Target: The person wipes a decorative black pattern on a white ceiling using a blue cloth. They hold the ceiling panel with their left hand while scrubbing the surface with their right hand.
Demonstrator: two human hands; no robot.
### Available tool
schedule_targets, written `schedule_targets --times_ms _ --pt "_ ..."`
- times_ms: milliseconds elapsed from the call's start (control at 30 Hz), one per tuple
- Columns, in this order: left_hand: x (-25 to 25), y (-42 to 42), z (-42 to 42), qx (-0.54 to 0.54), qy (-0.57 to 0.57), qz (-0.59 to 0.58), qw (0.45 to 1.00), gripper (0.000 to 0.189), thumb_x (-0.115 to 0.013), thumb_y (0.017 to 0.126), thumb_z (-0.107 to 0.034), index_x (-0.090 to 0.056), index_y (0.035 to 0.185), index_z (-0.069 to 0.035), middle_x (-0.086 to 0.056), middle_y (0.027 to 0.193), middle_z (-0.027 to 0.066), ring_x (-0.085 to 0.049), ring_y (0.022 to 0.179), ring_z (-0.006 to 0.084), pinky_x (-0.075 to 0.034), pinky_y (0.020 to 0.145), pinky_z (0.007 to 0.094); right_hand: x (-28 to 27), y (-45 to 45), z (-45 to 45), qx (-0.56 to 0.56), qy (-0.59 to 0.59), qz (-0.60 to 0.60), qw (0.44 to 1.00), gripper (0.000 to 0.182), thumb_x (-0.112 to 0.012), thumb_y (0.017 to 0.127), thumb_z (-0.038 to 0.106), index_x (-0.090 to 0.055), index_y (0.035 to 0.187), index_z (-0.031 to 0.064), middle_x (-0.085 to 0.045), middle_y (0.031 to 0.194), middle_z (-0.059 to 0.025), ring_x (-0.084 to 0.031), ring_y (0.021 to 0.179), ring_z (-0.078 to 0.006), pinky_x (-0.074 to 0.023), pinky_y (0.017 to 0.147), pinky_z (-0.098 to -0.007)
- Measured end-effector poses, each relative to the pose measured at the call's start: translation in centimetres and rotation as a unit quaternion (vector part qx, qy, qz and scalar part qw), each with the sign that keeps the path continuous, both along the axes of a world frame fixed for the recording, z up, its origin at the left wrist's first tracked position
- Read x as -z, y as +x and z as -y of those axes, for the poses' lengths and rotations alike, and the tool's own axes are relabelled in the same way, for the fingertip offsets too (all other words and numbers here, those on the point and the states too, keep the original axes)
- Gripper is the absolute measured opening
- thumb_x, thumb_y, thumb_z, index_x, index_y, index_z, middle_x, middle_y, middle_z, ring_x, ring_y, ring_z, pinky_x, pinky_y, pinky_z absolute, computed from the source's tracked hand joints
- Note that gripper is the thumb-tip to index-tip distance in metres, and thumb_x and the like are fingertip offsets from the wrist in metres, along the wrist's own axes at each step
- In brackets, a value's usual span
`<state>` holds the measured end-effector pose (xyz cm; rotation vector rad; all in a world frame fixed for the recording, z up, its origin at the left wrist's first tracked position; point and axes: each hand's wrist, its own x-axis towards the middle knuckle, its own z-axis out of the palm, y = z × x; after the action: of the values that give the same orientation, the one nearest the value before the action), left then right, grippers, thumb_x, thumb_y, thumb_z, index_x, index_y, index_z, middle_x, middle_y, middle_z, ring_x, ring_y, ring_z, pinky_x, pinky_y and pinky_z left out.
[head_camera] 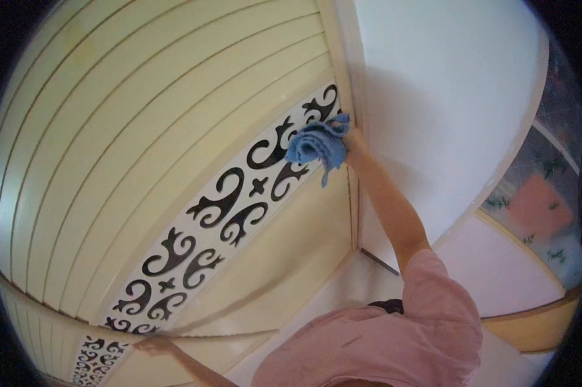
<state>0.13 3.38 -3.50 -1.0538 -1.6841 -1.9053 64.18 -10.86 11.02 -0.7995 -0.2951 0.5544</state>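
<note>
A crumpled blue cloth (315, 145) is bunched in my right hand (353, 147), whose fingers are mostly hidden behind it. The cloth lies over the upper end of a white decorative strip (245, 193) with black scroll cut-outs, set in a cream grooved panel, likely a cabinet door (175, 101). My right arm reaches up along the panel's right-hand frame. Low on the left, my left hand (153, 346) is at the panel's edge, beside the lower end of the scrollwork. Its fingers are small and blurred, so whether they grip that edge is unclear.
A pale smooth surface (446, 96) rises right of the panel frame. Beyond its curved edge lies a patterned floor or mat (538, 208) with an orange patch and green leaf shapes. A wood-coloured edge (533, 321) runs at lower right. A second scrollwork panel (95, 363) continues at lower left.
</note>
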Motion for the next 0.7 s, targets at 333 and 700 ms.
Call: schedule_targets --times_ms 333,700 --pt "-3.0 3.5 1.5 0.006 -0.029 0.070 0.997 0.041 -0.028 0.092 -0.023 -0.040 0.115 0.008 -0.047 0.113 0.0241 -0.056 0.090 0.0301 -0.048 0.070 0.0358 5.6 0.3 -0.7 0.217 -0.207 0.430 0.851 0.020 -0.058 0.069 0.015 -0.058 0.078 -0.0030 -0.056 0.064 -0.0170 -0.057 0.063 -0.0286 -0.0437 0.057 -0.0357" --pt "-4.2 5.4 3.2 0.134 -0.006 0.145 0.980 0.052 -0.019 0.093 -0.033 -0.035 0.118 0.009 -0.046 0.112 0.0240 -0.050 0.094 0.0342 -0.045 0.076 0.0384 4.7 -1.8 3.8 0.187 -0.286 0.736 0.585 0.043 -0.062 0.054 0.006 -0.057 0.097 0.0035 -0.054 0.088 -0.0115 -0.054 0.078 -0.0281 -0.0454 0.066 -0.0353"
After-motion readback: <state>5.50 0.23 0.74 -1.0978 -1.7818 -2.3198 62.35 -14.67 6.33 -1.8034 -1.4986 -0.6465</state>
